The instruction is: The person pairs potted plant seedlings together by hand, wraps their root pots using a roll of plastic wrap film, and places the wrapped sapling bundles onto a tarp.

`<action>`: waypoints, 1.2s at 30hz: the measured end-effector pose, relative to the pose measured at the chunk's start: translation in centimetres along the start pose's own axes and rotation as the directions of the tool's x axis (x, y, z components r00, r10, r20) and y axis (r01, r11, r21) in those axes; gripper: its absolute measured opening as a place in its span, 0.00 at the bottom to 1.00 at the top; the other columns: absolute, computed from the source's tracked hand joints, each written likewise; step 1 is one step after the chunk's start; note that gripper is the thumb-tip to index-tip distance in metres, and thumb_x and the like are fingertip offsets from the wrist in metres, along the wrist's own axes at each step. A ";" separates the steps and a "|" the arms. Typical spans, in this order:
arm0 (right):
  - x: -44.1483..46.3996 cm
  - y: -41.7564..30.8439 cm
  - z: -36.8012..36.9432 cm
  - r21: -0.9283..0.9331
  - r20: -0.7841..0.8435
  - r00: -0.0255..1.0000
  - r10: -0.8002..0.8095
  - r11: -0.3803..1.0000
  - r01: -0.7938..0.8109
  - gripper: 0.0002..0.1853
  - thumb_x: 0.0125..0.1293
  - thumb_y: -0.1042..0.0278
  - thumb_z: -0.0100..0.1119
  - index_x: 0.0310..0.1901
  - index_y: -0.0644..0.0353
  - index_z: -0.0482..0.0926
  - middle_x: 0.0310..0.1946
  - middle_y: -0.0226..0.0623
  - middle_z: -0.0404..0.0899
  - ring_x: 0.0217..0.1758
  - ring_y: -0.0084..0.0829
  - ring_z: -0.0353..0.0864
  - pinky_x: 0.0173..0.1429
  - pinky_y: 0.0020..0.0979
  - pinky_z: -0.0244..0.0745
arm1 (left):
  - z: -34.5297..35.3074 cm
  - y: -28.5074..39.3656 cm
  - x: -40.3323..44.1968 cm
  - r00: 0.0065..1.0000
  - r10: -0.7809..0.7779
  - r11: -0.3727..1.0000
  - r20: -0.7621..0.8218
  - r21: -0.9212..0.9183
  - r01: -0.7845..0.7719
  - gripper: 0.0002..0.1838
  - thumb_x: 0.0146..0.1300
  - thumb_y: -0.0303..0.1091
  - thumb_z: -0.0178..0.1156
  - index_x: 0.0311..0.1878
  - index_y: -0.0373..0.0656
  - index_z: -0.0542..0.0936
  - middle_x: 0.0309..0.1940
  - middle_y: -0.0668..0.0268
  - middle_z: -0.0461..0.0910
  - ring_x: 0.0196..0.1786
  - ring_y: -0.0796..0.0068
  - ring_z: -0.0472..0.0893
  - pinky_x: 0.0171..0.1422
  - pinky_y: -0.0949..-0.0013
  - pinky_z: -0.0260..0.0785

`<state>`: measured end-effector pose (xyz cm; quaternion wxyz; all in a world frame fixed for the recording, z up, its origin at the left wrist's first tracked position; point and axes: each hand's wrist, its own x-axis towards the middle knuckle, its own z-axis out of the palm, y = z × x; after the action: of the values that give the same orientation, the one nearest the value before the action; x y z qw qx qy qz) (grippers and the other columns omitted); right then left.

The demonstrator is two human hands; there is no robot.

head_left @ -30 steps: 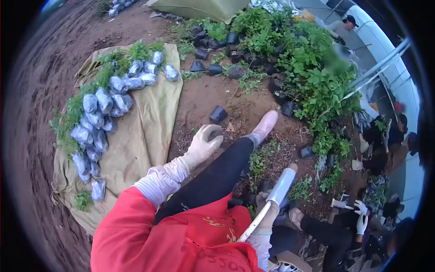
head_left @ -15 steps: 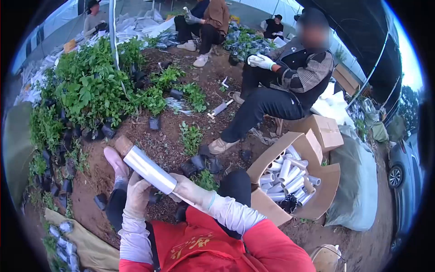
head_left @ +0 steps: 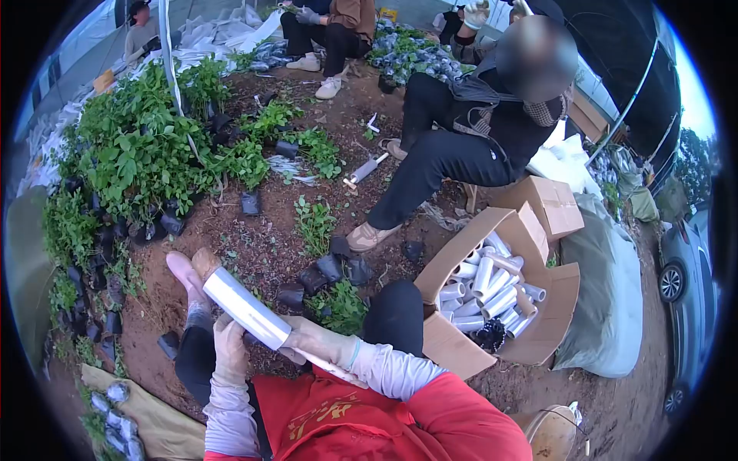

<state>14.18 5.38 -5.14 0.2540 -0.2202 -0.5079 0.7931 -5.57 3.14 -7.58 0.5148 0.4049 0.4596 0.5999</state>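
A shiny roll of plastic film (head_left: 247, 309) lies slantwise in front of my lap, with a brown wooden end at its far tip. A pale wooden stick (head_left: 330, 367) runs from its near end beneath my right forearm toward my red top. My left hand (head_left: 230, 346), in a pale glove, has its fingers curled against the roll's lower left edge. From the other side my right hand (head_left: 306, 336) reaches behind the roll's near end, so most of its fingers are hidden. Something dark shows between the hands, too covered to name.
An open cardboard box (head_left: 461, 342) of film rolls stands at my right. Leafy seedlings (head_left: 131, 138) in black bags crowd the left. A person (head_left: 469, 165) sits opposite; another film roll (head_left: 366, 170) lies on the soil. A bucket (head_left: 552, 434) stands at lower right.
The roll and both my hands have shifted slightly down and left in view. The person opposite has raised their gloved hands from their lap toward their head.
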 end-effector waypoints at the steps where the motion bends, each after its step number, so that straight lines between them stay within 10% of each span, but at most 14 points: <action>1: 0.1 0.3 -0.6 0.002 -0.022 1.000 -0.008 1.000 0.008 0.29 0.63 0.44 0.59 0.55 0.60 0.71 0.24 0.22 0.69 0.21 0.13 0.66 0.23 0.19 0.58 | -0.2 0.4 0.0 0.996 0.084 0.994 0.038 0.069 -0.086 0.12 0.61 0.35 0.55 0.34 0.34 0.79 0.42 0.62 0.79 0.40 0.78 0.76 0.44 0.74 0.67; 7: -0.5 -1.4 -0.8 -0.032 -0.141 0.989 -0.046 0.999 0.042 0.40 0.61 0.35 0.57 0.61 0.63 0.67 0.26 0.22 0.68 0.23 0.13 0.64 0.25 0.18 0.57 | 2.4 5.0 -0.7 0.979 0.188 0.979 0.075 0.063 -0.193 0.15 0.59 0.40 0.54 0.27 0.36 0.76 0.42 0.61 0.79 0.37 0.79 0.73 0.42 0.73 0.65; 11: -0.7 -1.0 -1.0 0.079 -0.157 0.987 -0.036 0.996 0.049 0.26 0.65 0.49 0.60 0.56 0.59 0.71 0.24 0.21 0.67 0.20 0.13 0.64 0.23 0.20 0.56 | 2.1 3.2 -0.4 0.985 0.169 0.973 0.012 -0.164 -0.165 0.15 0.60 0.41 0.54 0.28 0.36 0.76 0.41 0.61 0.79 0.37 0.78 0.74 0.41 0.73 0.65; 23: -1.0 3.9 -3.4 -0.174 -0.078 0.996 0.048 0.983 -0.061 0.32 0.65 0.51 0.60 0.60 0.68 0.66 0.25 0.27 0.70 0.19 0.17 0.67 0.22 0.21 0.62 | -0.5 -6.0 -3.4 0.970 -0.209 0.927 -0.121 -0.342 0.157 0.06 0.54 0.29 0.51 0.27 0.38 0.76 0.28 0.64 0.75 0.37 0.70 0.78 0.44 0.68 0.76; 29: -0.7 0.1 -1.6 0.004 -0.163 0.985 0.057 0.998 -0.057 0.25 0.66 0.51 0.58 0.54 0.62 0.69 0.24 0.23 0.68 0.21 0.15 0.66 0.22 0.20 0.59 | -0.3 -2.1 -2.0 0.997 0.058 0.964 -0.053 -0.257 -0.070 0.13 0.59 0.34 0.53 0.38 0.32 0.77 0.40 0.59 0.80 0.39 0.77 0.77 0.48 0.74 0.69; 34: 1.0 2.2 -2.1 -0.336 -0.171 0.969 -0.178 0.935 0.113 0.23 0.66 0.48 0.57 0.51 0.58 0.72 0.23 0.22 0.67 0.20 0.15 0.63 0.23 0.20 0.56 | -0.5 -1.4 -1.5 0.993 0.122 0.944 0.005 -0.308 -0.114 0.13 0.61 0.38 0.58 0.34 0.36 0.74 0.51 0.53 0.77 0.46 0.73 0.77 0.55 0.69 0.68; 36: -0.1 0.3 -1.3 -0.037 -0.181 0.978 0.104 0.993 -0.113 0.24 0.67 0.50 0.55 0.55 0.60 0.71 0.26 0.25 0.70 0.21 0.15 0.66 0.25 0.18 0.59 | 0.1 -1.6 -2.0 0.994 0.097 0.914 -0.044 -0.393 -0.106 0.11 0.60 0.37 0.56 0.33 0.36 0.74 0.49 0.53 0.78 0.45 0.71 0.78 0.54 0.68 0.70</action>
<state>14.99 6.09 -5.87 0.2495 -0.3237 -0.4890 0.7706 -4.82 1.26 -9.10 0.5486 0.3091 0.3137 0.7107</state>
